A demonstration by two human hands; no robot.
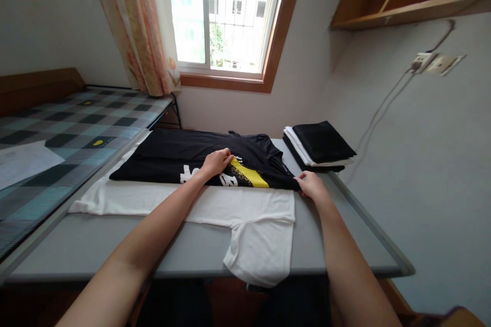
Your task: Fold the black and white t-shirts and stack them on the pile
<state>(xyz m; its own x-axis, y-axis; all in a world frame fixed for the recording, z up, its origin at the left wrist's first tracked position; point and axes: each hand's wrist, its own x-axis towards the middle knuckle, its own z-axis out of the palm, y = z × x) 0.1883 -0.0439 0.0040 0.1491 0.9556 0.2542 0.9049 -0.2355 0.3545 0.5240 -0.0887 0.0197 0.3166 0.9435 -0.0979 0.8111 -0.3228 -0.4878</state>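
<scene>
A black T-shirt (176,148) with a yellow stripe and white lettering lies across the table, its near side folded over. My left hand (217,162) pinches the shirt's cloth near the middle, beside the yellow stripe. At the collar end, my right hand (310,184) grips the near corner of the same shirt between thumb and fingers. Beneath and in front of it a white T-shirt (253,204) is spread out, one sleeve reaching over the table's front edge. Part of the white shirt is hidden under the black one.
Folded black and white clothes (324,142) are stacked at the table's back right. The grey table (356,245) meets the wall on the right. To the left is a bed with a checked cover (103,117) and a paper sheet (26,161). Cables hang from a wall socket (422,63).
</scene>
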